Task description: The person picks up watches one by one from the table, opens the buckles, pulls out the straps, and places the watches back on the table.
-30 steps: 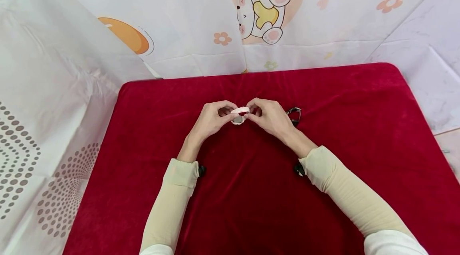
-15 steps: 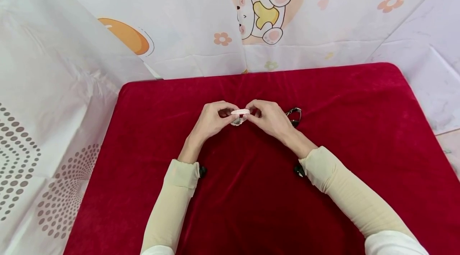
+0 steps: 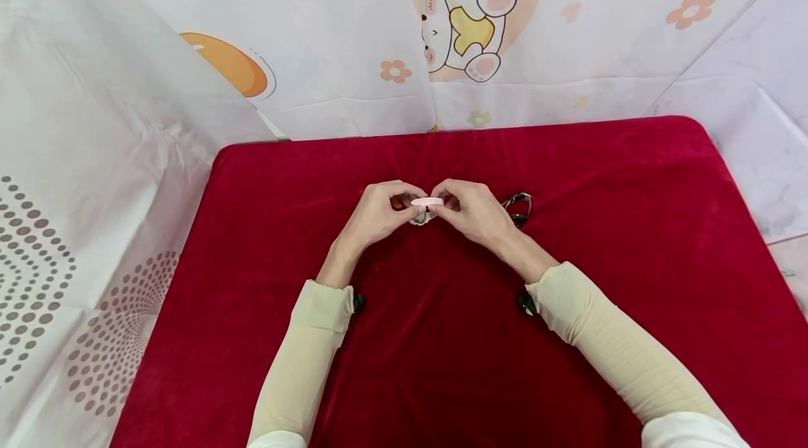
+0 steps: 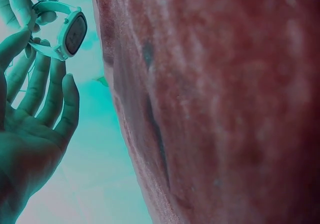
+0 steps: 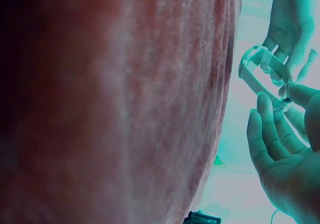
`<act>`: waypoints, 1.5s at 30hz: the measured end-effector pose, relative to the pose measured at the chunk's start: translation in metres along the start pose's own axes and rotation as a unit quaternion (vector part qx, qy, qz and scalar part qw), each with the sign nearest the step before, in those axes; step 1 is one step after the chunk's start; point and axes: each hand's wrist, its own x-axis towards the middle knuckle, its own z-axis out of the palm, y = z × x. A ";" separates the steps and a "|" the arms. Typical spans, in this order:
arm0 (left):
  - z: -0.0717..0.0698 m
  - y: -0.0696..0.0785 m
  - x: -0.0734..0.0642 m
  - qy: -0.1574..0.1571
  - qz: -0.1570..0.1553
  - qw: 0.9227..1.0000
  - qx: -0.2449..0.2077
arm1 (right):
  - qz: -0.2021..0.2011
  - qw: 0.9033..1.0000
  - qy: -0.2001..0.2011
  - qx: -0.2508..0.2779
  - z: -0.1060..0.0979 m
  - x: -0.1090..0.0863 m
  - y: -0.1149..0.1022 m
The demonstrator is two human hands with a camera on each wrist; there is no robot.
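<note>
A pale wristwatch (image 3: 427, 201) is held above the red cloth between both hands, its strap bent into a loop. My left hand (image 3: 376, 212) pinches the strap from the left with thumb and fingertips. From the other side my right hand (image 3: 472, 212) pinches it too, so the fingertips of both hands nearly meet. In the left wrist view the dark watch face (image 4: 76, 35) points away from the fingers, and the strap ends come together at the left thumb. The fingers partly hide the buckle area. The right wrist view shows the strap (image 5: 256, 81) looping toward the right fingertips.
Just right of the right hand, a dark looped watch-like item (image 3: 519, 208) lies on the red cloth (image 3: 435, 336) covering the table. A white printed curtain (image 3: 341, 69) hangs behind the far edge, and more white sheeting (image 3: 95, 174) hangs at the left.
The two hands have come slightly closer together. The strap has tipped to a flatter, more edge-on look in the head view, and less of the face shows. The dark looped item has stayed put.
</note>
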 end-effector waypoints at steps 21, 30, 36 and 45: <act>0.001 0.001 0.000 0.005 0.002 1.000 -0.004 | -0.008 1.000 0.005 0.009 0.001 0.000 0.001; 0.002 0.000 0.001 0.005 -0.001 1.000 -0.012 | -0.004 1.000 0.002 0.031 0.002 0.001 0.000; 0.002 0.000 0.001 0.006 0.001 1.000 -0.017 | -0.007 0.999 0.004 0.039 0.003 0.001 0.001; 0.003 -0.001 0.001 0.006 0.000 1.000 -0.022 | -0.009 0.999 0.010 0.046 0.003 0.000 0.002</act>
